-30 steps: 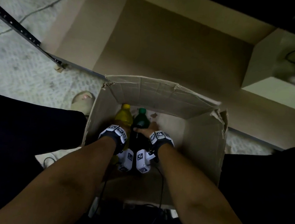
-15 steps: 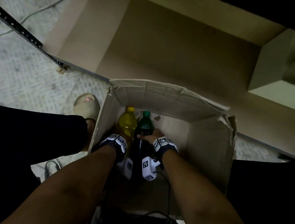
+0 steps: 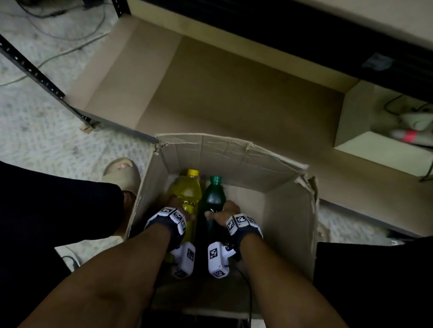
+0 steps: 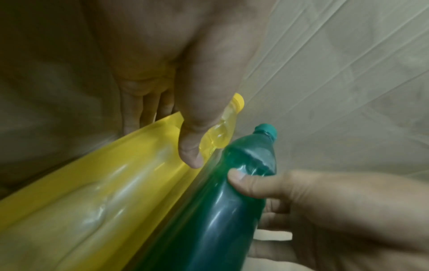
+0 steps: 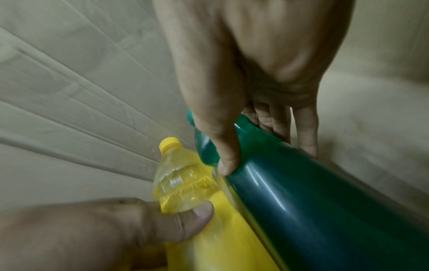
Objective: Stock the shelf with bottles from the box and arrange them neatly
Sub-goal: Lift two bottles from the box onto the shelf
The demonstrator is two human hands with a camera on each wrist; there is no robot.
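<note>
Inside the open cardboard box (image 3: 288, 222) two bottles stand side by side. My left hand (image 3: 177, 207) grips the yellow bottle (image 3: 186, 195) around its body, thumb on the front; its yellow cap (image 4: 239, 102) shows past the thumb. My right hand (image 3: 221, 212) grips the green bottle (image 3: 213, 197) the same way, with the thumb (image 5: 227, 161) across its shoulder. In the left wrist view the yellow bottle (image 4: 104, 192) and the green bottle (image 4: 223, 201) touch along their sides. In the right wrist view the yellow bottle (image 5: 185, 183) lies left of the green bottle (image 5: 301, 192).
The low shelf (image 3: 242, 95), lined with brown cardboard, lies just beyond the box under a dark rail. A perforated metal upright (image 3: 30, 69) runs at left over the pale floor with cables. A power strip (image 3: 417, 129) sits at far right. A sandalled foot (image 3: 123, 174) is left of the box.
Both hands keep their hold on the bottles, which have risen slightly within the box. The head view has shifted, and more of the shelf and its dark rail shows.
</note>
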